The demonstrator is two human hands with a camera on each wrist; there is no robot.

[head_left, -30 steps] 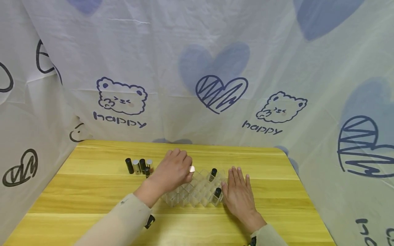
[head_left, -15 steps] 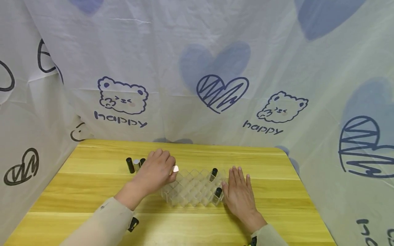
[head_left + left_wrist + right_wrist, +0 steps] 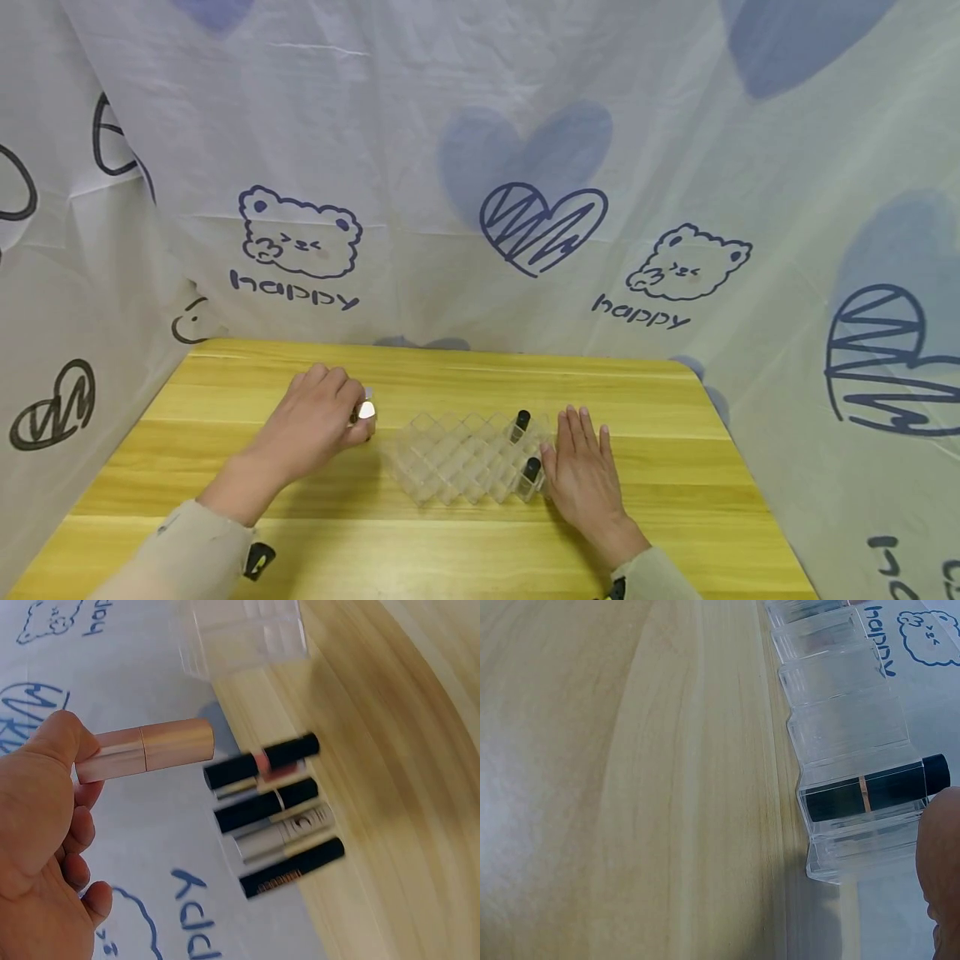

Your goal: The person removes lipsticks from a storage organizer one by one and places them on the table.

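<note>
My left hand (image 3: 318, 417) pinches a rose-gold lipstick tube (image 3: 176, 744) between thumb and fingers, left of a clear plastic lipstick organizer (image 3: 472, 467). Standing close to it on the table are a black tube with a pinkish band (image 3: 262, 761), a silver tube (image 3: 285, 831) and other black ones; in the head view my left hand hides most of them. My right hand (image 3: 585, 483) lies with straight fingers along the organizer's right end, thumb at its edge. Two black lipsticks stand in that end, one in a rear cell (image 3: 521, 423) and a front lipstick (image 3: 531, 471).
The yellow wood-grain table (image 3: 450, 550) carries everything. Behind it and along the sides hangs a white cloth (image 3: 420, 267) printed with hearts and bears. A dark strap device (image 3: 258, 560) sits on my left wrist.
My left hand has moved left with the rose-gold lipstick, from over the organizer to the standing tubes, which it now covers in the head view. My right hand has stayed in place.
</note>
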